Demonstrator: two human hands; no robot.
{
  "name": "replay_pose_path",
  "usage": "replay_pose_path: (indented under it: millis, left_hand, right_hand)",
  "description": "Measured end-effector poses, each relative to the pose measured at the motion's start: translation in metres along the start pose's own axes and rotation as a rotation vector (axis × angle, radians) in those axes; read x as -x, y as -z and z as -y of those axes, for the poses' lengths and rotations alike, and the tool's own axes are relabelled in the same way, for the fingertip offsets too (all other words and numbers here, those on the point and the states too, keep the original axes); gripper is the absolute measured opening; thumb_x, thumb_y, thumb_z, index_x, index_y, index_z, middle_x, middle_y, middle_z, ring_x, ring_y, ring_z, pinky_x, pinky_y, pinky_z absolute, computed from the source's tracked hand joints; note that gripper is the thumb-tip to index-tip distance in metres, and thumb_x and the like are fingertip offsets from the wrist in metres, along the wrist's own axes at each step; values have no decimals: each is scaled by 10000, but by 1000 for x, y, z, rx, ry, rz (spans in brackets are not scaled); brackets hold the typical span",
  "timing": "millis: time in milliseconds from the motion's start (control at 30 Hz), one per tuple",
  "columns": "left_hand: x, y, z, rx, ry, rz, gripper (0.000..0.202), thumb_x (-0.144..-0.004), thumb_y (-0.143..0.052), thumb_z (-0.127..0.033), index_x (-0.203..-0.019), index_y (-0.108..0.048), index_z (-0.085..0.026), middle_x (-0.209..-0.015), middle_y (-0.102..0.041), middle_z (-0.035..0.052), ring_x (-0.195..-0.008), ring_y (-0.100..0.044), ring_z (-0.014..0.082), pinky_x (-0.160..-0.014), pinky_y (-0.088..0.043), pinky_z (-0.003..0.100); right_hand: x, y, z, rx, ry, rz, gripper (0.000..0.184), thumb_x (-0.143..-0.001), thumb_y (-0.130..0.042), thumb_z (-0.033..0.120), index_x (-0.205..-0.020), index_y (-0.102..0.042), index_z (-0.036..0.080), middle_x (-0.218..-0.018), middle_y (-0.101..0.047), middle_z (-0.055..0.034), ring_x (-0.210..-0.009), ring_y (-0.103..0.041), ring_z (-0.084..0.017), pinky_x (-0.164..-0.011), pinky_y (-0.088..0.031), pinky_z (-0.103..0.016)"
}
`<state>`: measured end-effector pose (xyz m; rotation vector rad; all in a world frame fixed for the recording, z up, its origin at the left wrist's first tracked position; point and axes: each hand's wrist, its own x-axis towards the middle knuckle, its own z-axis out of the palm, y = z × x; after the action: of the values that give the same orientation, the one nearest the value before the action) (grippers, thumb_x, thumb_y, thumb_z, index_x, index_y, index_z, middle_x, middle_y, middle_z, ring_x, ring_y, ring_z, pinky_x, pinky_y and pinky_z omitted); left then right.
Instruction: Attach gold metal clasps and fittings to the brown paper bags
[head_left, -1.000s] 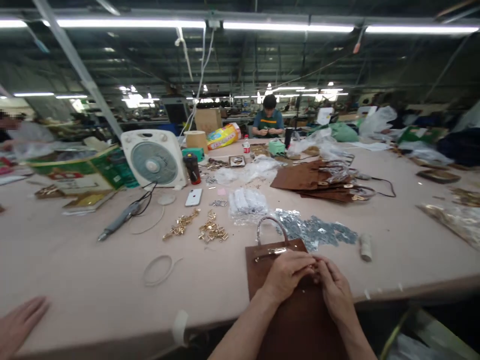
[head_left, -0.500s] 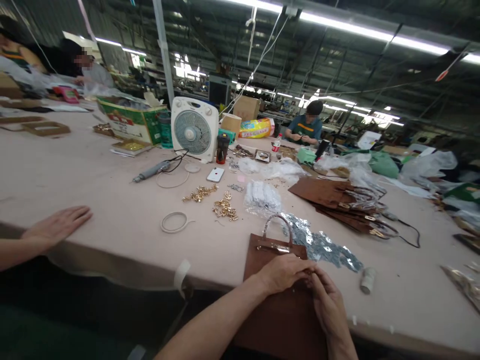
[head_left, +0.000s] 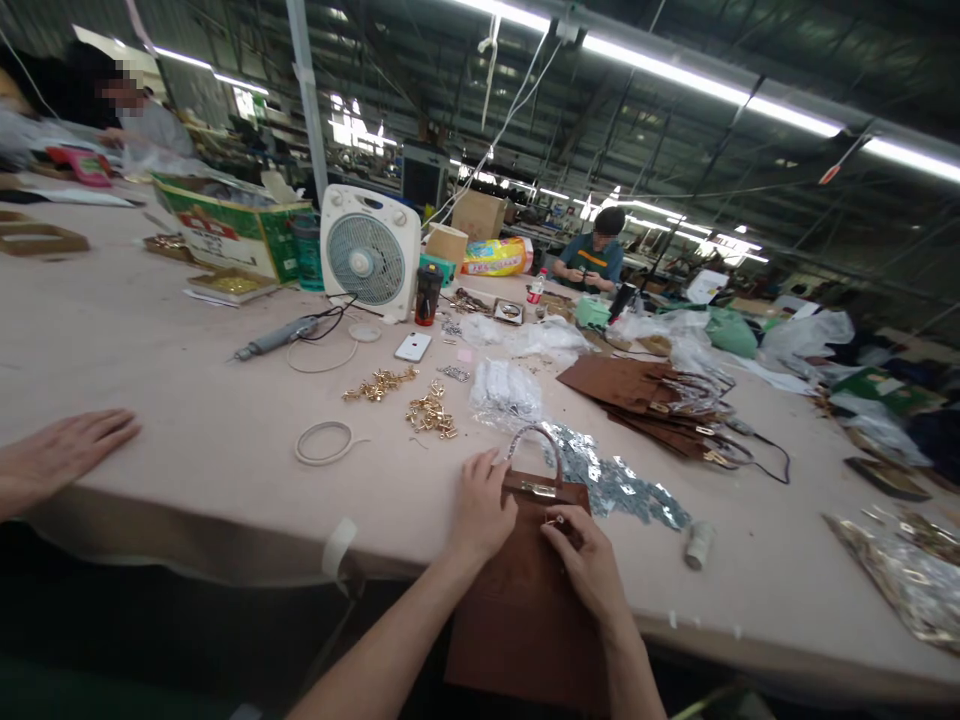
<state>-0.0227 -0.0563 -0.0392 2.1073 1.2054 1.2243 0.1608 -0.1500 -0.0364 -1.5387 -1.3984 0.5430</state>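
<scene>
Our left hand, fingers partly bent, rests at the upper left corner of the brown bag, which lies across the near edge of the table. Our right hand is curled, thumb and fingertips close together at a small shiny piece on the bag's front; we cannot tell whether either hand grips. Metal plates lie just beyond; farther from that edge stands a fan.

The brown bag lies across the counter's edge, arched handle farthest away, shiny metal strip just below it.
</scene>
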Motion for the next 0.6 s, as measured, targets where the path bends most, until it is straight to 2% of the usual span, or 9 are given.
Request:
replay_pose_path:
  millis: [67, 167, 267, 333, 433, 600]
  left_hand:
    - [-2, 5, 8, -95, 29, 71, 400, -826, -704, -179, -1224, -672, -212, -1422, -569, 118, -1337, -437, 356, -1170, -377, 537]
    - [-7, 8, 14, -151, 40, 120, 256, -840, -749, -276, -1081, -686, -219, -1309, -624, 102, -1253, -478, 339, -1112, -404, 493]
    - [-13, 4, 16, -147, 53, 123, 185, -852, -745, -282, -1006, -669, -212, -1220, -650, 95, -1185, -518, 314, -1063, -424, 453]
    - [-17, -1, 17, -94, 67, 123, 114, -873, -710, -251, -967, -661, -208, -1147, -667, 91, -1137, -549, 298, -1041, -433, 440]
    - [-21, -7, 16, 35, 106, 88, 58, -909, -648, -234, -957, -661, -205, -1114, -679, 96, -1110, -581, 289, -1044, -438, 446]
    - [-31, -7, 15, 304, 269, -48, 189, -982, -537, -324, -1002, -681, -203, -1230, -677, 134, -1205, -605, 286, -1114, -425, 444]
  right_hand:
    - [-11, -10, 1, 64, 79, 1, 283, -920, -705, 481, -1048, -776, 238, -1121, -741, -97, -1024, -702, -259, -897, -574, -365]
    - [-26, -21, -5, 110, 111, -94, 269, -928, -692, 453, -1069, -778, 241, -1140, -749, -95, -1052, -702, -264, -935, -566, -393]
    - [-34, -25, -15, 69, 49, -193, 312, -913, -699, 468, -1097, -768, 227, -1140, -757, -97, -1029, -718, -264, -955, -566, -415]
    - [-36, -24, -21, 6, -23, -204, 358, -899, -705, 491, -1125, -756, 217, -1133, -763, -98, -969, -738, -259, -923, -582, -415]
    - [-36, -21, -24, -55, -109, -188, 400, -877, -720, 508, -1148, -744, 215, -1099, -780, -94, -938, -756, -263, -913, -587, -413]
    - [-33, -13, -20, -163, -172, -148, 409, -873, -725, 513, -1152, -731, 214, -1078, -791, -91, -973, -757, -264, -890, -593, -373]
